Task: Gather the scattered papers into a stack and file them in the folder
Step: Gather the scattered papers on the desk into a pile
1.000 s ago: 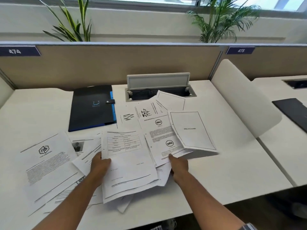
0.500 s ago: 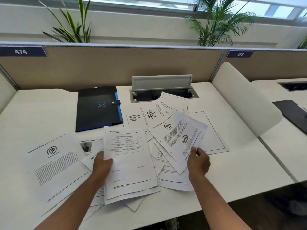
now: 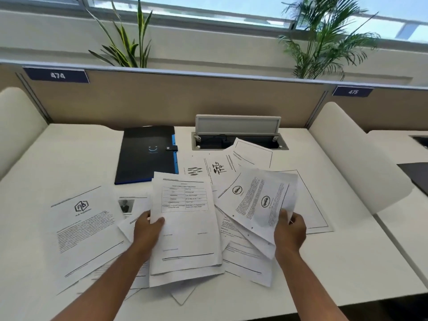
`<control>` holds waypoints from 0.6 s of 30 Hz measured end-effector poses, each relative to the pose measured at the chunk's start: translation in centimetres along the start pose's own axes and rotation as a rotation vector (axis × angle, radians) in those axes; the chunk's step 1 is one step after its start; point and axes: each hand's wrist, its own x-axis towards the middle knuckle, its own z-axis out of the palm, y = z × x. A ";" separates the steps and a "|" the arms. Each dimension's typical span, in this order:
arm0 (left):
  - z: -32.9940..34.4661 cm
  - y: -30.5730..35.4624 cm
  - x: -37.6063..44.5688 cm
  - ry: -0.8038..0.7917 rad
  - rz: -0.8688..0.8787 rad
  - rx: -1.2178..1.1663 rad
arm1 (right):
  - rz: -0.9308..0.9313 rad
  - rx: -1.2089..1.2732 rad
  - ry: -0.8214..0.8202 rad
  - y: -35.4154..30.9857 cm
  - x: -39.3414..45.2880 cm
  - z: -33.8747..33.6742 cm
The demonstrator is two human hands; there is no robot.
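Note:
Several printed papers lie scattered over the white desk [image 3: 69, 158]. My left hand [image 3: 147, 230] grips the left edge of a sheet with a table [image 3: 185, 225] that tops a small pile. My right hand [image 3: 289, 230] holds a sheet with two round logos [image 3: 257, 202], lifted and tilted above other pages. A logo letter [image 3: 85, 230] lies flat at the left. A bordered sheet [image 3: 312, 205] rests to the right of my right hand. The black folder [image 3: 148, 154] with a blue edge lies shut at the back, left of centre.
An open cable tray [image 3: 238, 141] with a raised lid sits behind the papers, one sheet overlapping its rim. A tan partition [image 3: 185, 98] closes the back. A white curved divider [image 3: 356, 156] bounds the right side, another [image 3: 18, 121] the left. Front edge runs near my forearms.
My right hand let go of the bordered sheet, which now lies flat, and took up the two-logo sheet. My left hand stays on the table sheet. The camera came closer.

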 end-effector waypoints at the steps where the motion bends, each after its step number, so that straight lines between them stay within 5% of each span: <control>1: 0.1 0.1 0.0 0.012 -0.004 -0.022 | 0.020 0.048 -0.019 -0.3 0.4 -0.1; 7: 2.1 1.4 -0.7 0.025 -0.040 -0.181 | 0.165 0.378 -0.108 -3.3 2.1 0.0; 18: 7.3 3.0 -2.8 0.039 0.221 0.014 | 0.444 0.714 -0.284 -4.8 1.4 1.8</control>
